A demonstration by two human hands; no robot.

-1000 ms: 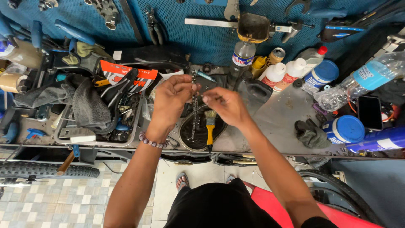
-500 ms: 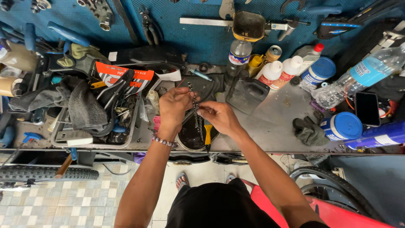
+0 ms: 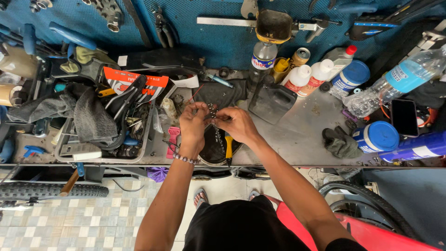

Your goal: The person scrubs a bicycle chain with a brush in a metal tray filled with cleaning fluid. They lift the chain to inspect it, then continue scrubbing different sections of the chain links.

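Over round dark pan [image 3: 211,148], hands [image 3: 218,123] pinching linked metal chain [image 3: 212,110]

We are seeing bottles [image 3: 306,76] standing at the back of the bench [image 3: 297,139], a blue-lidded tub [image 3: 375,137] sitting near a phone [image 3: 404,117], and grey rags [image 3: 90,116] lying over a tray [image 3: 62,151].

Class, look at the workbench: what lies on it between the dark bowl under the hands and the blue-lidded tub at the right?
In the head view, between the dark bowl and blue-lidded tub, mostly bare metal bench, then a crumpled dark glove.
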